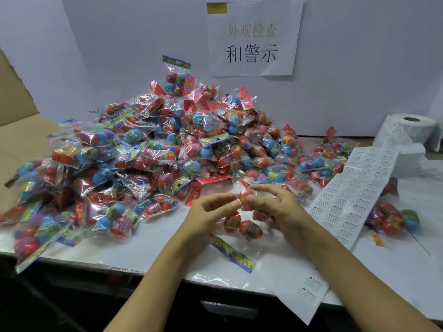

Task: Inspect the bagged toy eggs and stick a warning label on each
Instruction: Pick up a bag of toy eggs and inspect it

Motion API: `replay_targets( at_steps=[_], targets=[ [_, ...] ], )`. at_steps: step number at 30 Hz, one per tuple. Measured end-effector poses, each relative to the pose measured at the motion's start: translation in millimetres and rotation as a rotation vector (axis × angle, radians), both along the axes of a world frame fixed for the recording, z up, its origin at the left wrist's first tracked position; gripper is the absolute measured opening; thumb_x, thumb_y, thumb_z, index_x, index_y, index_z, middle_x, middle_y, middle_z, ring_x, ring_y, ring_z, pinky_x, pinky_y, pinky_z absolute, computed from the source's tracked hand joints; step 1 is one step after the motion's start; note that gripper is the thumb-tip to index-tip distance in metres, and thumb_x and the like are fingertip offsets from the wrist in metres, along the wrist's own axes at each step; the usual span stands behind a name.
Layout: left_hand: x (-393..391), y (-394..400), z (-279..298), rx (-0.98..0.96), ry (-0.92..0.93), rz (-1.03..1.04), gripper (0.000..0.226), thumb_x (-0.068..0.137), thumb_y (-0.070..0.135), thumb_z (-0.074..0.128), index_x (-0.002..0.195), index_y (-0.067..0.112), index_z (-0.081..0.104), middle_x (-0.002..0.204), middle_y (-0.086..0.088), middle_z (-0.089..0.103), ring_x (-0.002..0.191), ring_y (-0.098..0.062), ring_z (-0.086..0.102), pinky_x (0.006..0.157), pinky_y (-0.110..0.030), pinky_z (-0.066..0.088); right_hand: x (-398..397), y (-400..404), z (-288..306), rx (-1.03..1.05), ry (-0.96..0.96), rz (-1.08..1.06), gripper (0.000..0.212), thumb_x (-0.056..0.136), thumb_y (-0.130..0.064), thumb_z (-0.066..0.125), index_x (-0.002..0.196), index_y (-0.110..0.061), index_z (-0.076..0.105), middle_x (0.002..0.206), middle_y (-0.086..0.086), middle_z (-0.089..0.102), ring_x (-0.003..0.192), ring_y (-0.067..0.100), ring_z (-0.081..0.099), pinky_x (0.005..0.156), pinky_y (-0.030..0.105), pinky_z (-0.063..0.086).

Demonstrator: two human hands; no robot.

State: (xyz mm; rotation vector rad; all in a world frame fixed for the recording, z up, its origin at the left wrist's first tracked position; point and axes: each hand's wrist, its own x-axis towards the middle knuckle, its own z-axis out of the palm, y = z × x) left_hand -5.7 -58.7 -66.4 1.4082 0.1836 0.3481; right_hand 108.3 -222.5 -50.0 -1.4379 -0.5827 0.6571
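Both hands on one bag, at the table edge.
Left hand [211, 209] and right hand [275, 207] pinch the bag [244, 219]; best to turn it slowly, checking each egg before labelling.

Head-worn view, forward-down, close over table [148, 257]

Two hands [242, 209] are in view. One large pile of bagged toy eggs [153, 154], too many to count. One label roll [416, 127], one label strip [352, 195], one paper sign [253, 37], one bench [148, 255].
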Motion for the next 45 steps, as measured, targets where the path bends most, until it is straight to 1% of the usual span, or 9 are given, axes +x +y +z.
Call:
replay_targets(
  at_steps=[5, 8, 16, 19, 23, 31, 38, 42, 45],
  targets=[
    [3.2, 2.5, 1.1, -0.187, 0.001, 0.06, 0.023, 0.074, 0.008, 0.086, 0.093, 0.01, 0.074, 0.095, -0.013, 0.072, 0.084, -0.025, 0.072, 0.068, -0.037, 0.062, 4.9, 3.4, -1.5, 0.04, 0.065, -0.069, 0.056, 0.055, -0.05, 0.084, 0.095, -0.011, 0.078, 0.081, 0.008, 0.072, 0.063, 0.013, 0.065, 0.056, 0.027, 0.043],
    [3.3, -0.6, 2.5, -0.197, 0.031, 0.013, 0.032, 0.074, 0.025, 0.085, 0.101, 0.013, 0.073, 0.101, -0.013, 0.071, 0.084, -0.024, 0.07, 0.07, -0.039, 0.06, 4.4, 4.6, -5.4, 0.061, 0.087, -0.027, 0.044, 0.054, -0.044, 0.085, 0.082, -0.01, 0.08, 0.082, 0.013, 0.073, 0.065, 0.021, 0.066, 0.064, 0.033, 0.043],
    [1.8, -4.1, -0.3, -0.051, 0.031, -0.045, 0.035, 0.078, 0.035, 0.082, 0.091, 0.003, 0.076, 0.087, -0.015, 0.066, 0.088, -0.029, 0.064, 0.08, -0.051, 0.048, 1.2, 9.1, -10.1, 0.053, 0.03, -0.021, 0.064, 0.043, -0.053, 0.096, 0.099, -0.027, 0.08, 0.097, 0.02, 0.076, 0.085, 0.033, 0.056, 0.078, 0.044, 0.044],
    [3.1, -2.2, -2.1, -0.104, 0.003, 0.026, 0.041, 0.082, 0.023, 0.082, 0.091, -0.013, 0.065, 0.091, -0.023, 0.062, 0.087, -0.035, 0.065, 0.076, -0.047, 0.058, 2.8, 9.0, -10.2, 0.06, -0.028, -0.038, 0.07, 0.036, -0.067, 0.093, 0.096, -0.035, 0.079, 0.092, 0.007, 0.078, 0.075, 0.023, 0.065, 0.065, 0.031, 0.051],
    [3.0, -0.8, -2.6, -0.106, -0.024, 0.05, 0.022, 0.081, 0.026, 0.078, 0.074, 0.005, 0.073, 0.077, -0.018, 0.064, 0.076, -0.032, 0.066, 0.079, -0.054, 0.059, 1.4, 8.2, -11.2, -0.003, -0.086, 0.059, 0.067, 0.045, -0.068, 0.091, 0.091, -0.021, 0.08, 0.085, 0.0, 0.076, 0.073, 0.011, 0.067, 0.055, 0.023, 0.049],
    [4.8, -2.8, -2.7, -0.092, -0.008, 0.104, 0.03, 0.084, 0.03, 0.075, 0.089, 0.001, 0.077, 0.091, -0.024, 0.071, 0.083, -0.035, 0.069, 0.071, -0.042, 0.063, 2.0, 10.2, -12.5, -0.015, 0.016, 0.013, 0.037, 0.053, -0.043, 0.088, 0.076, -0.015, 0.078, 0.08, 0.009, 0.071, 0.078, 0.029, 0.055, 0.067, 0.034, 0.049],
    [3.9, -1.2, 1.6, -0.132, 0.023, 0.087, 0.022, 0.078, 0.04, 0.075, 0.084, 0.019, 0.079, 0.095, -0.011, 0.075, 0.087, -0.023, 0.071, 0.08, -0.044, 0.059, 4.3, 10.7, -12.2, 0.017, 0.062, -0.018, 0.032, 0.052, -0.038, 0.09, 0.07, -0.015, 0.075, 0.08, 0.011, 0.072, 0.083, 0.033, 0.058, 0.084, 0.049, 0.047],
    [3.8, -1.0, 0.8, -0.114, 0.051, 0.077, 0.027, 0.081, 0.041, 0.08, 0.093, 0.017, 0.079, 0.1, -0.012, 0.076, 0.09, -0.022, 0.073, 0.076, -0.04, 0.06, 6.7, 10.7, -11.9, 0.044, 0.095, -0.034, 0.032, 0.049, -0.034, 0.088, 0.07, -0.012, 0.078, 0.073, 0.007, 0.072, 0.07, 0.025, 0.066, 0.07, 0.037, 0.057],
    [3.3, -3.5, -2.9, -0.036, 0.063, 0.062, 0.053, 0.071, 0.036, 0.088, 0.117, 0.019, 0.069, 0.108, -0.012, 0.076, 0.097, -0.028, 0.074, 0.081, -0.044, 0.06, 7.7, 9.2, -9.7, 0.115, 0.132, -0.073, 0.027, 0.053, -0.03, 0.085, 0.069, -0.01, 0.077, 0.07, 0.008, 0.071, 0.063, 0.022, 0.066, 0.061, 0.029, 0.055]
  ],
)
